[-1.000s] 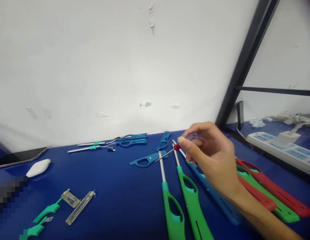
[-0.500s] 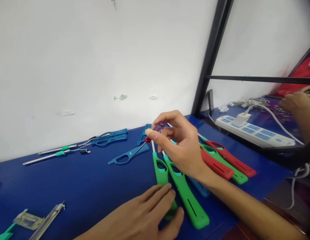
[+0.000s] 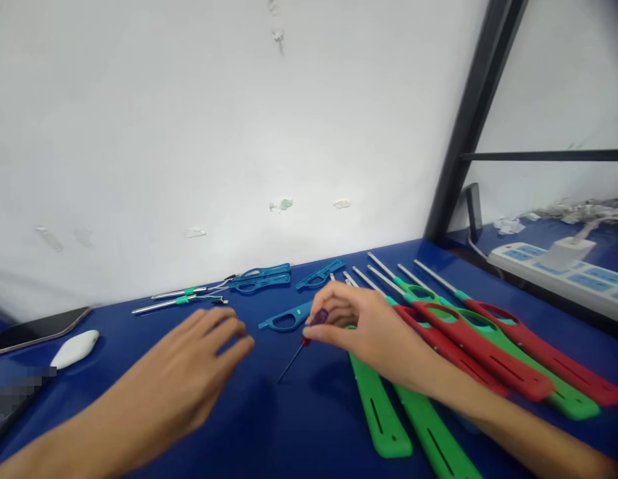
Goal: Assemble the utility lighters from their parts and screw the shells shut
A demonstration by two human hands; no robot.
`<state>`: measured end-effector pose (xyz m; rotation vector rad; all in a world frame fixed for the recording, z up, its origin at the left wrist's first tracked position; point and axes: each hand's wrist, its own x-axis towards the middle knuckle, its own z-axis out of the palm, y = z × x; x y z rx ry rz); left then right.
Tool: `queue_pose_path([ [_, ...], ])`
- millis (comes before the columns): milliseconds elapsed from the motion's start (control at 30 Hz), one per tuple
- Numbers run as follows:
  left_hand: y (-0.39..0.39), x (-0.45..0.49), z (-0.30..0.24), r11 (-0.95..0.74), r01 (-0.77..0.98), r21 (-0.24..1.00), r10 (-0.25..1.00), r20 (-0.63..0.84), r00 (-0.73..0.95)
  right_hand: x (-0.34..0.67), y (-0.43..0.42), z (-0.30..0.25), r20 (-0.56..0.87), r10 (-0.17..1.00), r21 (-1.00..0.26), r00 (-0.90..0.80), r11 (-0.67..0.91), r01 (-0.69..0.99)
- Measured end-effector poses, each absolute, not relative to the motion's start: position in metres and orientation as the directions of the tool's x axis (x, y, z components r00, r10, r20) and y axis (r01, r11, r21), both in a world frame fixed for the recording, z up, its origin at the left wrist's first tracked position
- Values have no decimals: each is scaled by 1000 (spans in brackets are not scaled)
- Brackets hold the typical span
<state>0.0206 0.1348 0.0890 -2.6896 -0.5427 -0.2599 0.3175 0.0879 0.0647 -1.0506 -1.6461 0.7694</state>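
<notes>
My right hand (image 3: pixel 361 326) pinches the purple and red handle of a small screwdriver (image 3: pixel 291 362), its thin shaft slanting down and left over the blue table (image 3: pixel 239 426). Just behind that hand lies a blue lighter casing (image 3: pixel 285 320) with a trigger hole, partly covered by the fingers. Green long-nosed gas lighters (image 3: pixel 381 412) rest under and beside the right wrist. To the left, my left hand (image 3: pixel 199 366) hovers palm down over the table, fingers loosely bent and apart, with nothing seen in them.
Red lighters (image 3: pixel 481 346) fan out at the right. Along the wall lie more blue casing parts (image 3: pixel 261 279) and metal tubes with wires (image 3: pixel 161 306). A phone (image 3: pixel 39 330) and a white rounded object (image 3: pixel 75 349) sit at left. A power strip (image 3: pixel 563 266) stands beyond the black frame (image 3: pixel 475 120).
My left hand has left the green lighter and moved left. The screwdriver tip has come away from the blue casing and lower, nearer me. The view has turned left.
</notes>
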Motion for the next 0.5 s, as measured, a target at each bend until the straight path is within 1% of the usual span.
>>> queue_pose_path([
  [33, 149, 16, 95, -820, 456, -346, 409, 203, 890, 316, 88, 60, 371, 913, -857, -172, 408, 315],
  [67, 164, 13, 100, -798, 483, -359, 450, 178, 875, 314, 89, 56, 347, 914, -839, -209, 402, 366],
  [200, 220, 14, 104, -737, 541, -406, 539, 131, 832, 314, 87, 43, 292, 898, -703, -328, 434, 563],
  [333, 255, 25, 91, -718, 544, -435, 570, 82, 818, 315, 86, 35, 286, 861, -582, -421, 505, 637],
  [500, 274, 35, 75, -724, 530, -442, 560, 74, 825, 317, 88, 33, 368, 814, -434, -449, 578, 691],
])
